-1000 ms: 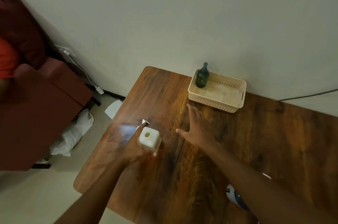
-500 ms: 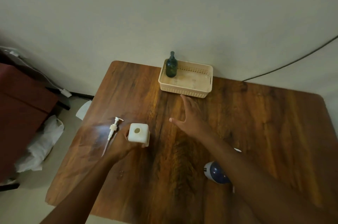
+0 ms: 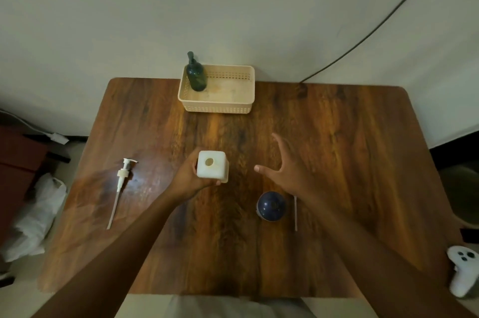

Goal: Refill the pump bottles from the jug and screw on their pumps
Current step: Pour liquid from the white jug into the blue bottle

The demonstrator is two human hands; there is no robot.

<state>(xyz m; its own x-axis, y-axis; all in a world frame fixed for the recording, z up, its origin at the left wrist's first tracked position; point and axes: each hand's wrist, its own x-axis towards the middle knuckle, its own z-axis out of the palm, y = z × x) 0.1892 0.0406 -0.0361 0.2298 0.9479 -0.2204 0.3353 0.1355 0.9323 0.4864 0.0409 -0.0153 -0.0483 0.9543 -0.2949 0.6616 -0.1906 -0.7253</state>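
While left hand (image 3: 190, 177) grips white bottle (image 3: 212, 167) | right hand (image 3: 287, 167) spread wide, just beside it

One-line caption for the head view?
Left hand grips an open white square bottle on the wooden table; right hand hovers open, pump lying aside.

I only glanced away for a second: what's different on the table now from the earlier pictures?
Little: the left hand keeps its grip on the white square bottle, now further from the loose white pump. The open right hand has drawn back from the basket. The green bottle and blue bottle stayed put.
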